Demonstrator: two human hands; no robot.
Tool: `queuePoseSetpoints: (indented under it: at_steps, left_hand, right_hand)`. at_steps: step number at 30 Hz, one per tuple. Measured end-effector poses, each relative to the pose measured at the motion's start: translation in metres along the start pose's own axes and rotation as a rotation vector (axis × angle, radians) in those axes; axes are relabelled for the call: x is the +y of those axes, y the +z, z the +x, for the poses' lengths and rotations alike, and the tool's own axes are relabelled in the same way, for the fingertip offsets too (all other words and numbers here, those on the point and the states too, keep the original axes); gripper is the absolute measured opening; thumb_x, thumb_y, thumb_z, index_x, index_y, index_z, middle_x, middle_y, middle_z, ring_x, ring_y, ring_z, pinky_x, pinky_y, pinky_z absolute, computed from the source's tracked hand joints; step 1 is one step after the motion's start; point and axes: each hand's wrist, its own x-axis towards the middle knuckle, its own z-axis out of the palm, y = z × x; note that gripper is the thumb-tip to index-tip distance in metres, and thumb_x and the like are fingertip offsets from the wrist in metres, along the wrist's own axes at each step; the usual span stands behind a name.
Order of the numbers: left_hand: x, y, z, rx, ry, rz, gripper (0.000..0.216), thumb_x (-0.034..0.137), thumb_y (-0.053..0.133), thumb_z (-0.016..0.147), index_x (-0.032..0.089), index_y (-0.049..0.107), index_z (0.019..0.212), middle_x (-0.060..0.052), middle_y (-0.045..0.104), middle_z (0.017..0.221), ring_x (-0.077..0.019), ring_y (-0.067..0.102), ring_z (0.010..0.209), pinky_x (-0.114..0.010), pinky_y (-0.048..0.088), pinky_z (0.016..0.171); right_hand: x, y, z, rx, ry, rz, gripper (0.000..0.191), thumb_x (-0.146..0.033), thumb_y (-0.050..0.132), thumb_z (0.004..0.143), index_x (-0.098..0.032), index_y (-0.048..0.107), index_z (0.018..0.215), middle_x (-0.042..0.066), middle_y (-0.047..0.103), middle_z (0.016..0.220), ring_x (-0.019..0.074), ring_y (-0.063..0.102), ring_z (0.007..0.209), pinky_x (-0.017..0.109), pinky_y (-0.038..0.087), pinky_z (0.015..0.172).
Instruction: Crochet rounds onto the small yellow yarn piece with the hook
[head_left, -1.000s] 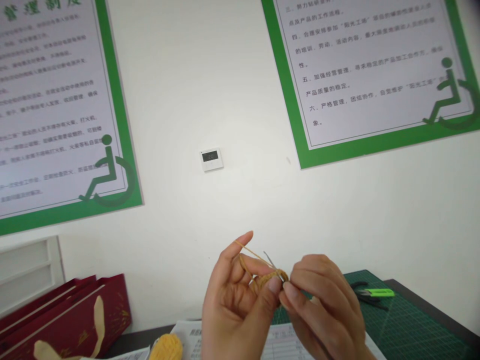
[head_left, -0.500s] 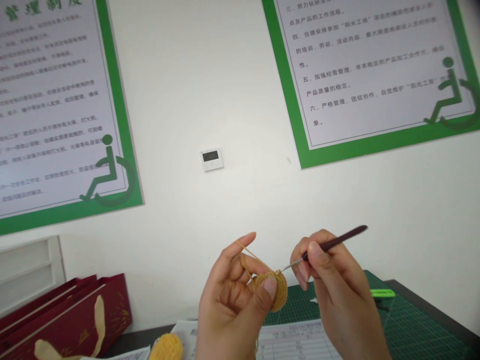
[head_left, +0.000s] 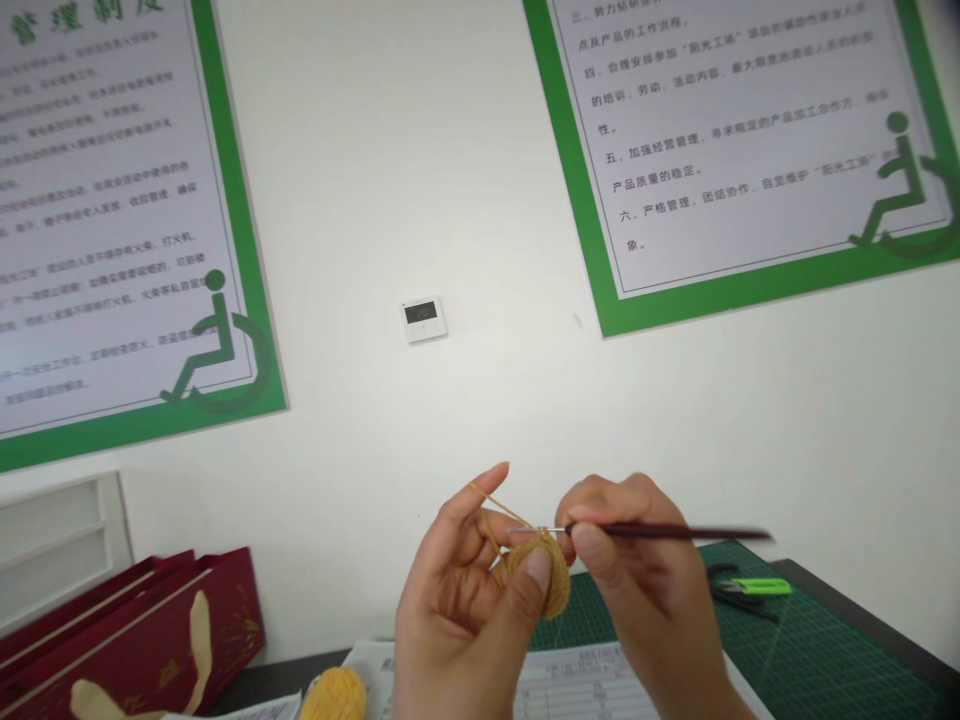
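My left hand (head_left: 469, 595) pinches a round piece of tan crochet (head_left: 556, 582) between thumb and fingers. Over its raised index finger runs a strand of tan yarn (head_left: 501, 505), stretched down to the top edge of the piece. My right hand (head_left: 637, 570) grips a crochet hook (head_left: 667, 531) with a dark red handle. The hook lies nearly level, its metal shaft passing through the loops at the top edge and its tip pointing left past them, beside the yarn.
A green cutting mat (head_left: 832, 630) covers the table at right, with black-handled pliers (head_left: 750, 600) and a bright green tool (head_left: 761, 586) on it. Printed sheets (head_left: 577, 685) lie under my hands. A yellow yarn ball (head_left: 334, 693) and dark red gift bags (head_left: 217, 620) are at left.
My right hand has moved slightly left and turned the hook from slanting up to the right to nearly level. The hook's tip now reaches farther left past the crochet edge. My left hand barely moved.
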Motion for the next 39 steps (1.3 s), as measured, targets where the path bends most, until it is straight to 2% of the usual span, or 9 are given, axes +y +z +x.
queuePoseSetpoints:
  at_steps: [3,5,8,11,15,21,24,28,39]
  left_hand:
    - [0.003,-0.001,0.0,-0.014,-0.126,-0.076,0.046,0.01,0.088,0.073,0.022,0.079,0.116,-0.002,0.069,0.075,-0.0124,0.064,0.065,-0.023,0.053,0.062]
    - [0.006,-0.002,0.0,-0.058,-0.284,-0.15,0.047,0.011,0.089,0.071,0.019,0.08,0.117,-0.003,0.069,0.075,-0.0129,0.065,0.067,-0.025,0.054,0.067]
    - [0.01,-0.005,0.002,-0.099,-0.433,-0.233,0.053,0.011,0.091,0.067,0.016,0.08,0.119,-0.003,0.069,0.078,-0.0129,0.066,0.071,-0.025,0.054,0.072]
    - [0.012,-0.008,0.004,-0.116,-0.409,-0.233,0.056,0.011,0.092,0.065,0.017,0.08,0.119,-0.003,0.068,0.077,-0.0151,0.068,0.075,-0.025,0.053,0.074]
    - [0.011,-0.012,0.006,-0.128,-0.361,-0.185,0.049,0.014,0.091,0.067,0.019,0.081,0.115,-0.005,0.069,0.078,-0.0145,0.065,0.072,-0.025,0.051,0.069]
    - [0.002,-0.007,0.004,-0.107,-0.175,-0.069,0.034,0.019,0.092,0.068,0.023,0.084,0.101,-0.003,0.069,0.078,-0.0144,0.063,0.068,-0.027,0.052,0.064]
    - [-0.001,-0.003,0.002,-0.054,-0.107,-0.015,0.033,0.017,0.092,0.07,0.024,0.084,0.101,0.0,0.067,0.074,-0.0108,0.062,0.065,-0.021,0.051,0.062]
    - [-0.001,-0.002,0.002,-0.016,-0.078,-0.001,0.037,0.016,0.092,0.07,0.025,0.083,0.106,0.001,0.066,0.072,-0.0095,0.061,0.066,-0.018,0.05,0.061]
    - [-0.004,-0.005,0.003,-0.01,-0.047,0.016,0.04,0.014,0.09,0.071,0.025,0.081,0.109,0.0,0.067,0.075,-0.0098,0.06,0.062,-0.02,0.049,0.058]
  right_hand:
    - [0.003,-0.01,-0.003,-0.12,-0.53,-0.511,0.043,0.0,0.072,0.08,-0.031,0.07,0.11,0.002,0.073,0.084,0.0193,0.064,0.072,0.037,0.053,0.065]
    - [0.005,-0.011,-0.005,-0.103,-0.579,-0.491,0.048,0.001,0.068,0.082,-0.031,0.068,0.118,0.002,0.073,0.082,0.0186,0.062,0.069,0.037,0.053,0.063]
    - [0.006,-0.001,-0.008,-0.032,-0.332,-0.143,0.026,-0.015,0.061,0.096,-0.031,0.067,0.116,0.001,0.066,0.077,0.0178,0.06,0.066,0.034,0.051,0.057]
    - [0.004,0.01,-0.008,0.088,-0.059,0.168,0.009,-0.028,0.056,0.101,-0.029,0.065,0.101,0.0,0.063,0.073,0.0177,0.062,0.069,0.032,0.05,0.059]
    - [-0.003,0.013,-0.003,0.111,0.201,0.456,0.02,-0.033,0.045,0.106,-0.026,0.057,0.092,-0.001,0.06,0.068,0.0143,0.055,0.059,0.028,0.048,0.055]
    - [-0.012,0.014,0.004,0.056,0.587,0.681,0.033,-0.041,0.056,0.101,-0.021,0.054,0.075,-0.004,0.052,0.064,0.0086,0.044,0.053,0.021,0.041,0.05]
    - [-0.008,0.014,0.002,0.062,0.563,0.525,0.027,-0.043,0.061,0.099,-0.022,0.06,0.081,-0.002,0.06,0.078,0.0099,0.054,0.069,0.021,0.048,0.064]
    - [0.0,0.01,-0.003,0.027,0.341,0.281,0.015,-0.039,0.061,0.1,-0.027,0.065,0.094,-0.001,0.07,0.093,0.0128,0.064,0.091,0.024,0.051,0.084]
    - [-0.004,0.002,0.003,0.064,0.187,0.174,0.014,-0.039,0.058,0.102,-0.028,0.063,0.095,-0.003,0.074,0.083,0.0095,0.068,0.08,0.02,0.053,0.076]
